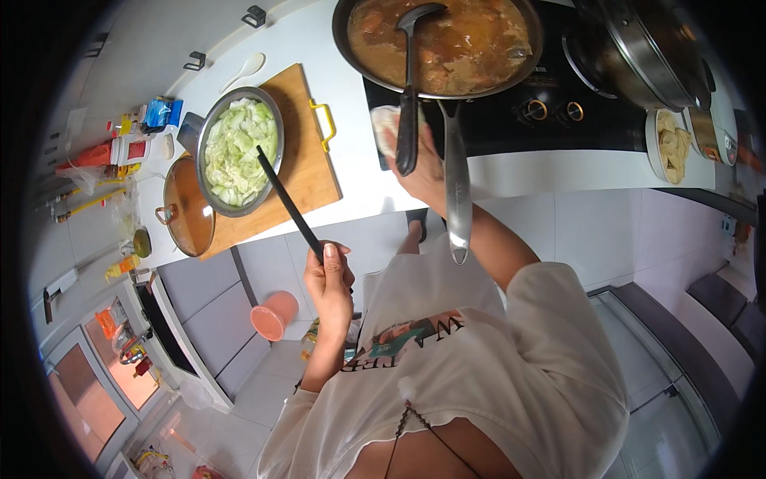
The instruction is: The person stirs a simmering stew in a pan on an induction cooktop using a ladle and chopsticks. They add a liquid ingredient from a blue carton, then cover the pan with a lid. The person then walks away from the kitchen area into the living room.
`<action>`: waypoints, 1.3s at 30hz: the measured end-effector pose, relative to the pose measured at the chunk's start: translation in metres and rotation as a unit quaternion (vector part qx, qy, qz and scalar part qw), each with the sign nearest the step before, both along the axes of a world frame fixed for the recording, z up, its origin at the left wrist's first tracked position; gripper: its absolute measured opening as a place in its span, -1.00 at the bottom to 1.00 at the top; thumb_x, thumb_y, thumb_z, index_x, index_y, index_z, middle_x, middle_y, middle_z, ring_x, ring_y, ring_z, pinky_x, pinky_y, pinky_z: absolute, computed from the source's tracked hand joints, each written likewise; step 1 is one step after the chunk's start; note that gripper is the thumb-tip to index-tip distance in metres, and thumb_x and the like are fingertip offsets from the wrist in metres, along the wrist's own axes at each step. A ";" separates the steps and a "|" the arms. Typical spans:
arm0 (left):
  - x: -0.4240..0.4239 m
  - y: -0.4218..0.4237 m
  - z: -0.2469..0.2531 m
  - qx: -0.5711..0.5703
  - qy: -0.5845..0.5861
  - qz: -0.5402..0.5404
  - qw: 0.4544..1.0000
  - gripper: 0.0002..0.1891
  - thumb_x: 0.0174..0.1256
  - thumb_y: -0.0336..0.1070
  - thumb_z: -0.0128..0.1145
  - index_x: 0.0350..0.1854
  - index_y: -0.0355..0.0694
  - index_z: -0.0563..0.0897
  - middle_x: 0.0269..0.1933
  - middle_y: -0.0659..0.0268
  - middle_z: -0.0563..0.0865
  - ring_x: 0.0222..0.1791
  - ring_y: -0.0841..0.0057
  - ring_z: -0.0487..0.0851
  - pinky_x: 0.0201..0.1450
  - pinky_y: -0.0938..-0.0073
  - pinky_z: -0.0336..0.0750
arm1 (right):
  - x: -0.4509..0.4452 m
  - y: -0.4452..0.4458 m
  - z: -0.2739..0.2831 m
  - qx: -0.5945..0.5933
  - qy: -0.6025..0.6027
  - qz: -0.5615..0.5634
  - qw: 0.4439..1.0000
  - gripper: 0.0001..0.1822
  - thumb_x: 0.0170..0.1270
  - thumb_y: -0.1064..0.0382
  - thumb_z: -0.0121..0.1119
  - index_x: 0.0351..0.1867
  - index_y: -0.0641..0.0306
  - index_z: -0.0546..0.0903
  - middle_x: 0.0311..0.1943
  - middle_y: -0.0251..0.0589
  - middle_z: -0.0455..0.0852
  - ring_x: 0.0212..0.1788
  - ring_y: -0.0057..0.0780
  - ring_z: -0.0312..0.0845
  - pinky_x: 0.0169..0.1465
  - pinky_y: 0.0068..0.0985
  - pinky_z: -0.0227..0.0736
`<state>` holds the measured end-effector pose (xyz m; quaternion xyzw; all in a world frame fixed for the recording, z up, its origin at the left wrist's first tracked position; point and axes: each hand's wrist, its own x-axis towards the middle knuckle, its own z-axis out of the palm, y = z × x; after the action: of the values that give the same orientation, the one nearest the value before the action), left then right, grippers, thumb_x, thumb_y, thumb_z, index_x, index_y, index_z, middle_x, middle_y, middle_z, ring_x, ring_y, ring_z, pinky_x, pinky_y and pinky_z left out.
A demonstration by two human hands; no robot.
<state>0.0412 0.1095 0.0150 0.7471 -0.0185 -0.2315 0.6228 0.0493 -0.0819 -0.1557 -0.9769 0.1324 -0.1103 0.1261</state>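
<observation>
My left hand [330, 275] grips black chopsticks [290, 206], held close together. Their tips point up towards chopped cabbage [242, 149] in a steel bowl [281, 143]; contact is unclear. My right hand [422, 173] holds a white cloth [386, 126] at the hob's front left corner, partly hidden behind a ladle's dark handle [408, 132]. The ladle's head lies in a frying pan [341, 42] of brown stew [455, 36] with orange-brown chunks. The pan's metal handle [458, 197] juts towards me, above my right forearm.
Under the bowl lies a wooden cutting board [311, 173] with a yellow handle [328, 126]. A glass lid [190, 209] rests at its left. Right of the pan are a steel pot [646, 54] on the black hob [497, 132] and a dish [657, 146] with a beige cloth-like item [673, 146].
</observation>
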 end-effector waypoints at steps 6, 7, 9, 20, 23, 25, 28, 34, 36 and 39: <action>-0.001 -0.014 0.001 0.007 -0.022 -0.019 1.000 -0.71 0.40 -0.11 -0.09 -0.38 -0.24 0.45 -0.67 0.57 0.22 -0.74 0.84 0.05 -0.71 0.71 -0.07 | 0.044 -0.024 -0.038 0.075 -0.160 0.037 0.983 -0.51 0.22 0.22 -0.02 0.22 0.15 0.33 0.20 -0.03 0.36 0.34 -0.26 0.09 0.37 -0.22 -0.10; -0.001 -0.017 0.002 0.003 -0.032 -0.028 0.999 -0.71 0.40 -0.11 -0.09 -0.38 -0.24 0.45 -0.67 0.57 0.23 -0.74 0.84 0.05 -0.71 0.71 -0.07 | 0.028 -0.031 -0.041 0.339 -0.206 -0.014 0.918 -0.51 0.20 0.25 0.01 0.21 0.13 0.34 0.20 -0.03 0.35 0.34 -0.23 0.10 0.36 -0.24 -0.05; 0.000 -0.012 0.006 0.017 -0.020 -0.016 1.000 -0.72 0.40 -0.14 -0.09 -0.40 -0.23 0.45 -0.65 0.54 0.31 -0.70 0.82 0.18 -0.65 0.73 0.01 | -0.013 -0.062 -0.039 0.182 -0.191 -0.014 0.965 -0.49 0.12 0.33 0.07 0.18 0.15 0.36 0.22 -0.07 0.33 0.33 -0.20 0.11 0.34 -0.22 0.00; -0.009 -0.009 0.006 0.003 -0.031 0.035 0.999 -0.70 0.41 -0.12 -0.10 -0.38 -0.26 0.44 -0.68 0.56 0.22 -0.75 0.85 0.07 -0.72 0.72 -0.08 | -0.090 -0.055 -0.028 -0.031 -0.024 -0.161 0.986 -0.49 0.10 0.36 0.02 0.16 0.37 0.38 0.27 0.13 0.22 0.36 0.02 0.01 0.36 -0.16 -0.09; -0.006 -0.010 0.008 -0.001 -0.040 0.035 0.999 -0.71 0.41 -0.13 -0.11 -0.39 -0.26 0.44 -0.68 0.56 0.22 -0.75 0.85 0.07 -0.72 0.72 -0.07 | -0.081 -0.092 -0.026 -0.109 0.075 -0.135 0.982 -0.49 0.12 0.35 -0.01 0.17 0.37 0.36 0.25 0.14 0.26 0.34 0.02 0.07 0.34 -0.16 -0.06; -0.001 -0.014 0.008 -0.016 -0.053 0.030 0.998 -0.71 0.41 -0.14 -0.11 -0.38 -0.26 0.44 -0.68 0.57 0.22 -0.75 0.85 0.07 -0.72 0.72 -0.07 | -0.059 -0.115 -0.011 -0.076 0.116 -0.192 0.972 -0.48 0.14 0.34 -0.04 0.19 0.39 0.34 0.25 0.18 0.23 0.34 0.06 0.05 0.34 -0.16 -0.08; -0.002 -0.019 0.010 -0.021 -0.059 0.022 0.998 -0.72 0.41 -0.15 -0.11 -0.38 -0.26 0.45 -0.67 0.57 0.22 -0.74 0.85 0.08 -0.72 0.72 -0.07 | -0.040 -0.126 -0.015 -0.069 0.134 -0.236 0.960 -0.46 0.14 0.34 -0.05 0.21 0.38 0.30 0.27 0.19 0.20 0.35 0.07 0.02 0.35 -0.15 -0.12; -0.011 -0.030 0.013 -0.007 -0.039 0.015 0.999 -0.73 0.41 -0.15 -0.10 -0.36 -0.26 0.46 -0.67 0.57 0.23 -0.74 0.85 0.08 -0.72 0.72 -0.06 | -0.120 -0.104 -0.027 -0.020 0.000 -0.134 0.991 -0.41 0.07 0.48 -0.01 0.23 0.24 0.30 0.29 0.00 0.22 0.36 -0.10 0.04 0.37 -0.22 -0.07; -0.011 -0.031 0.015 -0.013 -0.051 0.024 0.998 -0.74 0.40 -0.15 -0.09 -0.34 -0.25 0.47 -0.67 0.58 0.23 -0.74 0.85 0.08 -0.72 0.72 -0.06 | -0.160 -0.122 -0.022 -0.001 -0.021 -0.114 0.993 -0.37 0.03 0.56 0.00 0.23 0.17 0.31 0.30 -0.10 0.23 0.36 -0.17 0.06 0.37 -0.25 -0.01; -0.011 -0.027 0.015 -0.016 -0.075 0.053 0.996 -0.75 0.40 -0.15 -0.08 -0.27 -0.25 0.47 -0.67 0.58 0.23 -0.75 0.85 0.08 -0.72 0.73 -0.05 | -0.211 -0.165 -0.021 0.015 -0.041 -0.118 0.992 -0.38 0.07 0.58 -0.01 0.23 0.17 0.31 0.29 -0.13 0.24 0.35 -0.16 0.08 0.36 -0.27 0.04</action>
<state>0.0297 0.0824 0.0304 0.7524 -0.0290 -0.1416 0.6427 -0.1617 -0.2465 -0.1763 -0.9470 0.2432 -0.1624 0.1326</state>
